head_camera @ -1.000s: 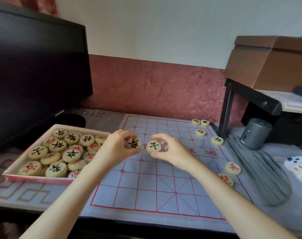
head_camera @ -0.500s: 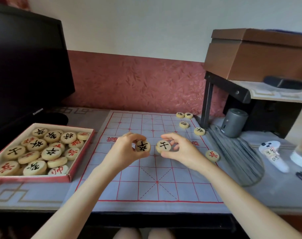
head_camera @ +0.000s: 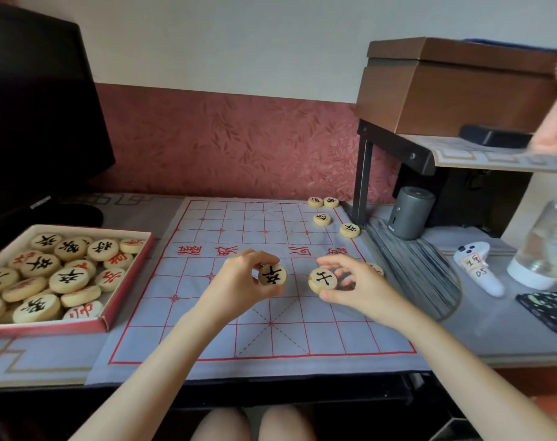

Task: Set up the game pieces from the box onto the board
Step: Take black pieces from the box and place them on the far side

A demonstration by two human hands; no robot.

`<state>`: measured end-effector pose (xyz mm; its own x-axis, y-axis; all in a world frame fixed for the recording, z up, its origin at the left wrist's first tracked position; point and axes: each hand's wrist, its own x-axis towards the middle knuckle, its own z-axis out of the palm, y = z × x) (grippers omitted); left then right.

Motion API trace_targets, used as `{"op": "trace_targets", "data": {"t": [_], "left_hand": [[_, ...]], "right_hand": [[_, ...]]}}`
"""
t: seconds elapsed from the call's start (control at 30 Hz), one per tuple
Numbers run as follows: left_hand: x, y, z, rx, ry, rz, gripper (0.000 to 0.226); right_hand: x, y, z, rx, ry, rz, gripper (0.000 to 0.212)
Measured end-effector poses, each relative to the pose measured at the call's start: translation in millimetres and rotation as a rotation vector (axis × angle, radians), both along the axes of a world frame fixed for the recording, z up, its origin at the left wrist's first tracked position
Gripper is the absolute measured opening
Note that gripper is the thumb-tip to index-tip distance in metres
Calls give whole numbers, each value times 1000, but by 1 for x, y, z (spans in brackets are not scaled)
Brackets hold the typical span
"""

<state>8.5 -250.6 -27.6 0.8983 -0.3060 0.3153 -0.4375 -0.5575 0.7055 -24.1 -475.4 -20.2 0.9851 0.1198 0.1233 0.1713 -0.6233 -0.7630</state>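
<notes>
l hand point(head_camera: 239, 283) pinching a black-marked xiangqi disc point(head_camera: 272, 274) over mid-board | r hand point(head_camera: 355, 286) gripping another black disc point(head_camera: 322, 279) beside it | cloth board point(head_camera: 207, 332) has just a few pcs by far-right corner point(head_camera: 322, 219) | box point(head_camera: 112, 313) on the left, most pcs unplaced | early stage, lots left

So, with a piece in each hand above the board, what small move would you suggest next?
Probably lower the piece in the right hand onto the board near the four pieces already placed; the left hand holds another piece.
</notes>
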Motion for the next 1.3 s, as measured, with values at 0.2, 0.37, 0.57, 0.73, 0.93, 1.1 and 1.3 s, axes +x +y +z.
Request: {"op": "trace_targets", "data": {"t": [0.2, 0.37, 0.57, 0.73, 0.93, 1.1, 1.3], "left_hand": [[-9, -13, -2, -12, 18, -34, 47], [-13, -14, -2, 1, 14, -32, 46], [3, -11, 2, 4, -4, -17, 48], [18, -8, 5, -9, 8, -5, 56], [53, -4, 11, -30, 19, 32, 51], [97, -5, 17, -20, 41, 60, 48], [153, -12, 21, -43, 75, 73, 45]], "right_hand": [[-13, -11, -5, 31, 42, 11, 52], [-16, -13, -6, 37, 45, 13, 52], [6, -5, 2, 15, 4, 12, 53], [23, -1, 3, 3, -11, 21, 51], [63, 5, 4, 24, 7, 50, 51], [119, 4, 7, -5, -4, 2, 53], [202, -2, 10, -56, -5, -49, 52]]}}
